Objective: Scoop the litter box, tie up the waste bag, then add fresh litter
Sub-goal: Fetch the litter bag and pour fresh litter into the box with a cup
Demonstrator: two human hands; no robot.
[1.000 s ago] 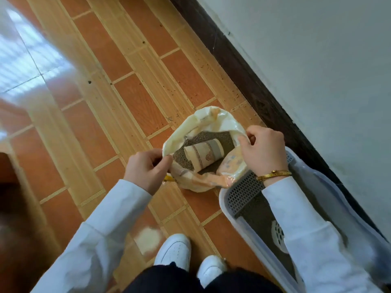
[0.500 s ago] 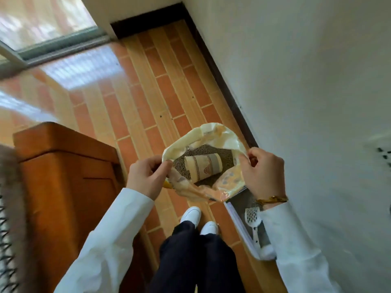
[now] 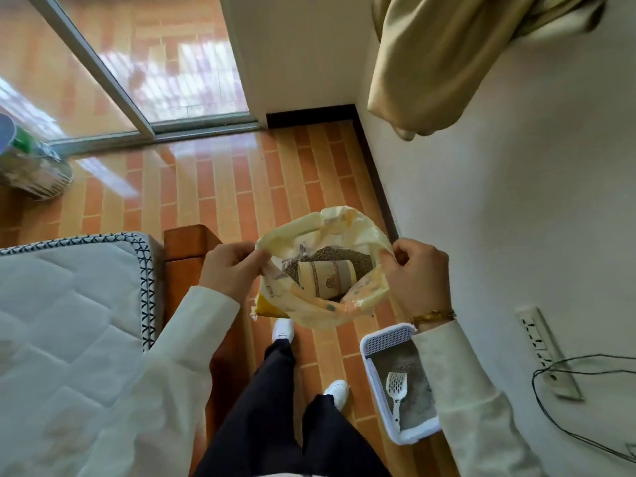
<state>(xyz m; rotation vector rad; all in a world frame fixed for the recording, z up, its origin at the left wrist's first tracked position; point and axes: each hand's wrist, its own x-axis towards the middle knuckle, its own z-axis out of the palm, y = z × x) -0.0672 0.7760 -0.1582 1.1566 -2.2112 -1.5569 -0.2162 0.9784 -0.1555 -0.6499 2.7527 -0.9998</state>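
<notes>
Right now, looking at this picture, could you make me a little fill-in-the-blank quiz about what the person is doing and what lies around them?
1. The left hand and the right hand each hold one side of the ____ of the yellow bag.
2. On the brown litter inside the bag lies a paper ____.
3. The white scoop lies inside the litter ____, on the floor by the wall.
4. On the right wrist is a gold ____.

Missing words: mouth; cup; box; bracelet
</notes>
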